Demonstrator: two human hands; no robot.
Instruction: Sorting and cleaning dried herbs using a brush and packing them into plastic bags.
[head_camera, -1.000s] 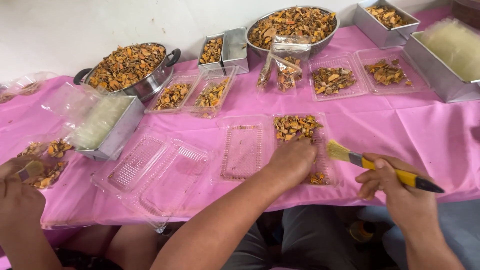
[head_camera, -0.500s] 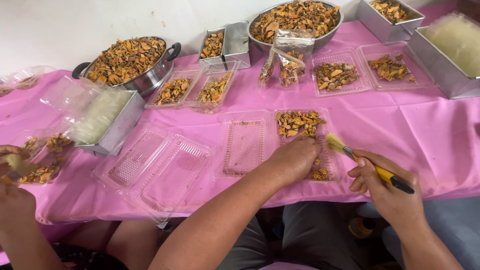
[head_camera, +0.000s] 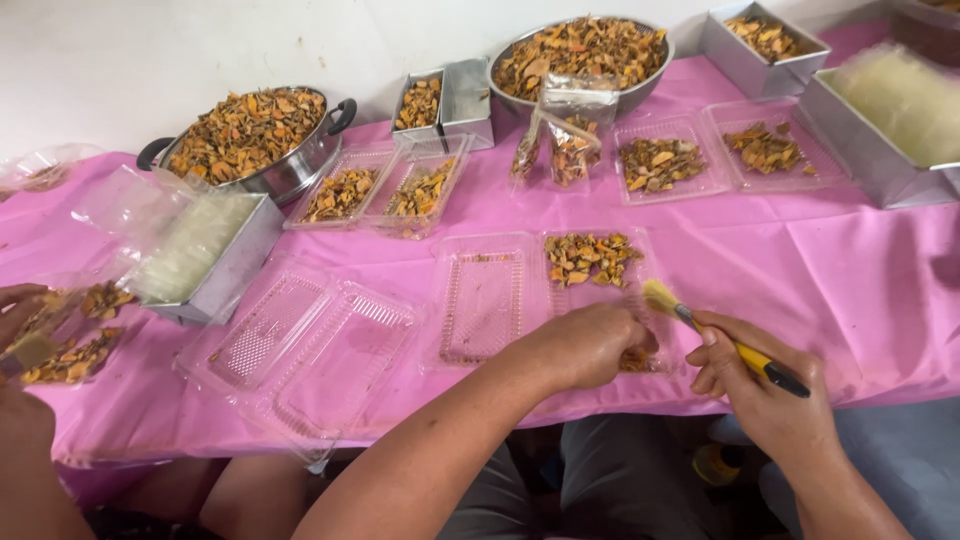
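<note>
A: Right hand (head_camera: 770, 395)?
B: Clamped on a yellow brush (head_camera: 722, 337), lower right.
A: Left hand (head_camera: 590, 345)?
B: Closed over dried pieces in the clear tray (head_camera: 590, 255) (frame centre), just beside the bristles.

Left hand (head_camera: 585, 345) hides tray's (head_camera: 600, 285) near corner.

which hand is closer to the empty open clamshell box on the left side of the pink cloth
Left. The left hand rests on the filled tray, a little to the right of the empty clamshell box. The right hand, holding the brush, is farther right again.
</note>
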